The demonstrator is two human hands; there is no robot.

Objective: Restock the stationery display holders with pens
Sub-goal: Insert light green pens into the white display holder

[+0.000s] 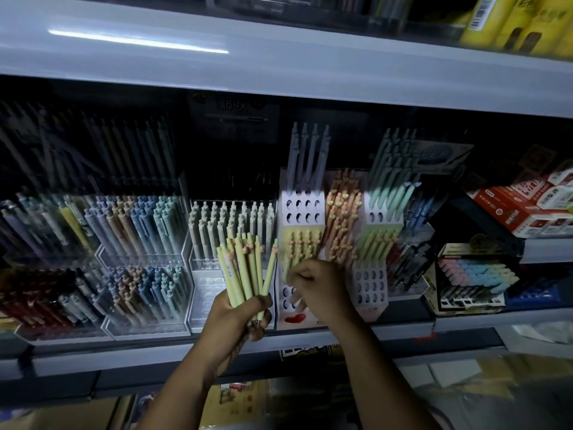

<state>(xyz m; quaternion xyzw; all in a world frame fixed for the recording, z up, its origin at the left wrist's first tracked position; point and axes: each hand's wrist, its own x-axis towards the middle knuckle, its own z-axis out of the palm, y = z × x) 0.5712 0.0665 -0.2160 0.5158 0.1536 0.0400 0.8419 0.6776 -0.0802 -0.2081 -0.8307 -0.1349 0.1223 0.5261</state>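
**Shelf** (279, 340), dim shop aisle: carrying clear tubs (139, 252) and card holders of pens, with boxes (527, 209) at the right.

**White holder** (304, 209), centre: standing part-filled, with many holes showing empty above and below its yellow row.

**Bundle of yellow pens** (245, 268): standing upright just left of the holder, the left hand (238, 318) clamping round it.

**Right hand** (319, 287): curling its fingers at the yellow row. Cannot tell whether it is pinching a pen.

**Progress**, as judged: restocking is running partway, with most of the bundle waiting.
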